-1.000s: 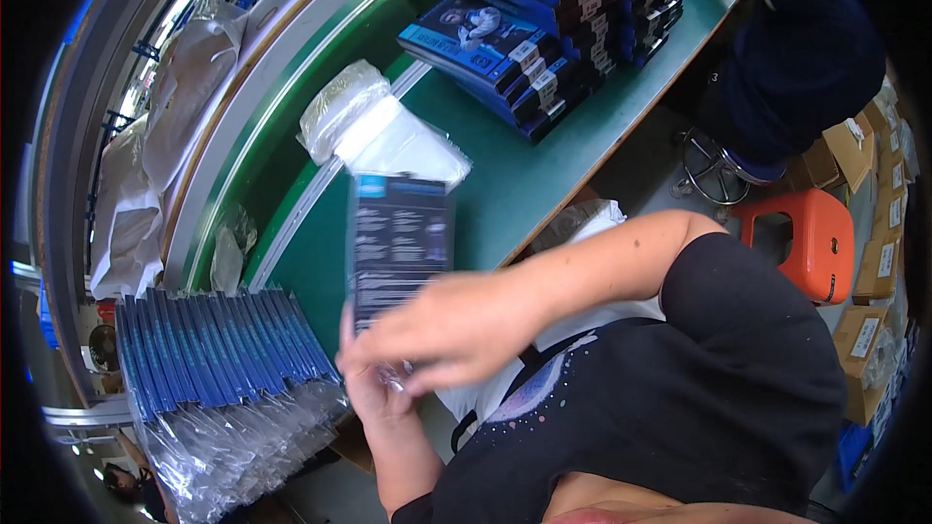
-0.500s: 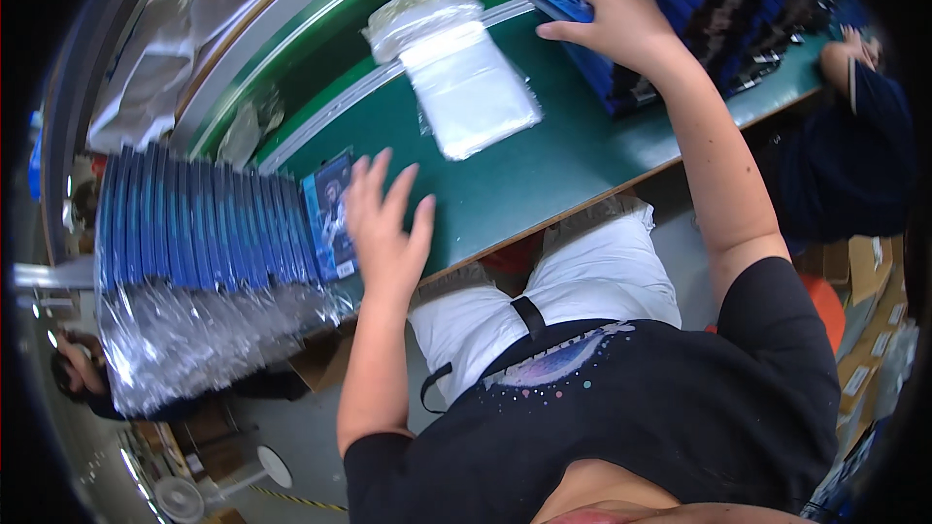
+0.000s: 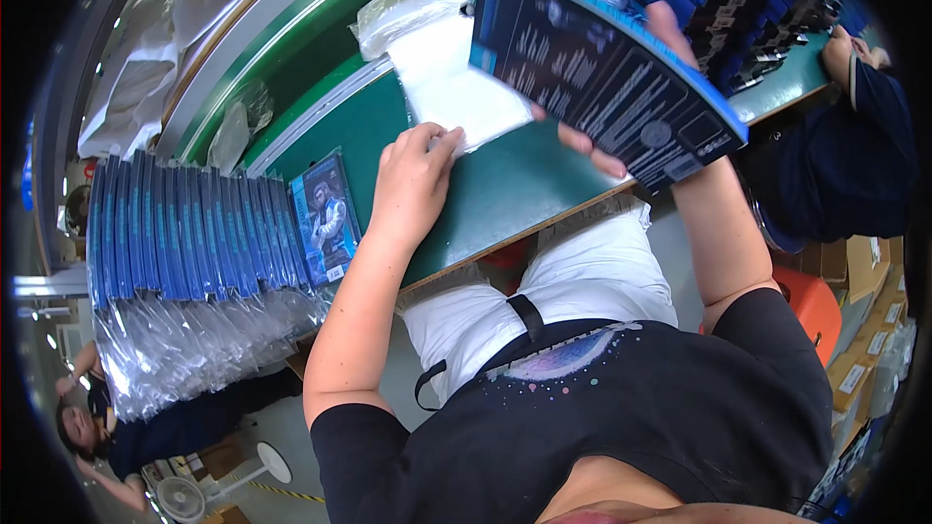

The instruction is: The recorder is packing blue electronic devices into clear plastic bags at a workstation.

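Observation:
My right hand [image 3: 594, 151] holds a flat dark-blue box [image 3: 607, 73] tilted up above the table. Its back, with pale print, faces me, and the box hides most of the palm. My left hand [image 3: 416, 173] is at the near end of a stack of clear plastic bags [image 3: 461, 82], with thumb and fingers pinched at the bags' edge. To its left, a row of bagged blue boxes [image 3: 189, 223] stands packed upright. One bagged box [image 3: 325, 215], with a figure on its front, leans at the row's right end.
Several stacks of blue boxes [image 3: 714, 0] fill the far right of the green table [image 3: 505, 194]. A bundled plastic pack [image 3: 413, 15] lies behind the bags. Another person's hand [image 3: 854, 53] is at the right edge, and a second person [image 3: 92, 427] is at lower left.
My right hand has lifted a box from the right stack and brought it nearer, turned back side up. My left hand has moved from the leaning box to the bags and closed.

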{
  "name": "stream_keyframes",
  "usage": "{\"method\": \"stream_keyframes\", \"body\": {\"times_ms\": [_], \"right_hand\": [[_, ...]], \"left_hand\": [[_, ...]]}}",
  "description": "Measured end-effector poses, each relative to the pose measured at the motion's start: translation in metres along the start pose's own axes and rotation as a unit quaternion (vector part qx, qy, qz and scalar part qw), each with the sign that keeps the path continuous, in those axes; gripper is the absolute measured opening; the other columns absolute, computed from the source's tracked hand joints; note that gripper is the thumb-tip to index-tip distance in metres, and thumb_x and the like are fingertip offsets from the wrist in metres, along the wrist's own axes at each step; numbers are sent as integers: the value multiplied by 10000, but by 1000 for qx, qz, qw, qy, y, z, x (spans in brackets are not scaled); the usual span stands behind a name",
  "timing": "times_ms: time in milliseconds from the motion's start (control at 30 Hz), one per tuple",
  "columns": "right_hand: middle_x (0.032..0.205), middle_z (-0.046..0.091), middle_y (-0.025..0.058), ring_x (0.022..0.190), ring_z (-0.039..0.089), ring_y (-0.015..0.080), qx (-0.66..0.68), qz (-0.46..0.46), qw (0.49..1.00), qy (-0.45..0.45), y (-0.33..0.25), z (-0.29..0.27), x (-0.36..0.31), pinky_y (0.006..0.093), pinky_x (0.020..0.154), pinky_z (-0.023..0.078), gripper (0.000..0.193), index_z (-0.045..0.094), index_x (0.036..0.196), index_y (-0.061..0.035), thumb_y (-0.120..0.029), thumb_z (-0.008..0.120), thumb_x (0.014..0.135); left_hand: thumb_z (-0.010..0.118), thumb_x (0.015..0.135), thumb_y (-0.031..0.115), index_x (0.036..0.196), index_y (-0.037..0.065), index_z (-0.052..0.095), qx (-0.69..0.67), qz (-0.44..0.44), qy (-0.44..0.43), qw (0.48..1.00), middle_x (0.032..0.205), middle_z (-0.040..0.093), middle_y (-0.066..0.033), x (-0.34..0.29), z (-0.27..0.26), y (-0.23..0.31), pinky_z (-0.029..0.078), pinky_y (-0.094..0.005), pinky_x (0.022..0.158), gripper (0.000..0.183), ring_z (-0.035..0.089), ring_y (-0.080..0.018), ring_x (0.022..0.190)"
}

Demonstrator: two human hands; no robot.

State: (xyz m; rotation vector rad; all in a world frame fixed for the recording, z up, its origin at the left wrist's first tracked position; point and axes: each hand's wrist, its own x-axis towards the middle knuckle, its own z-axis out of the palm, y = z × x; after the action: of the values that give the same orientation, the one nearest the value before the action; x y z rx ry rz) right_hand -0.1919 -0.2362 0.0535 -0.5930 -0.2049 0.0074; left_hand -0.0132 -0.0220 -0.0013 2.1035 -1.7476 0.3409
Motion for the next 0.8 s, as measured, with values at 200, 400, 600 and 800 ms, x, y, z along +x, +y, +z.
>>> {"method": "stream_keyframes", "body": {"times_ms": [200,400,600,800], "right_hand": [[893,600,106,759,603,150,-38,70,991,107,57,-27,-18,313,540,532,465,488,1253,-22,-400,476,983],[1099,630,144,929,666,161,4,78,993,93,76,-36,-21,269,831,540,542,399,1318,72,-135,642,880],[1120,625,187,971,666,195,6,90,991,97,83,-34,-15,317,853,548,637,319,1360,90,-67,668,850],[1178,586,209,998,653,216,-21,102,991,84,87,-29,3,333,875,536,768,225,1428,72,-77,685,831]], "left_hand": [[625,764,-43,1062,49,659,-41,-73,-20,996,962,579,-114,1,0,-5,466,-396,809,313,572,-297,933],[617,742,-42,1045,42,665,-9,-25,19,999,937,579,-120,2,-3,-7,475,-383,804,318,579,-299,890],[632,740,-8,1035,33,679,-25,-78,-1,997,923,597,-111,9,-7,-6,487,-359,792,302,593,-279,895],[633,778,-13,978,16,686,-176,-91,51,979,893,614,-118,14,-10,-9,494,-316,730,209,614,-252,795]]}}
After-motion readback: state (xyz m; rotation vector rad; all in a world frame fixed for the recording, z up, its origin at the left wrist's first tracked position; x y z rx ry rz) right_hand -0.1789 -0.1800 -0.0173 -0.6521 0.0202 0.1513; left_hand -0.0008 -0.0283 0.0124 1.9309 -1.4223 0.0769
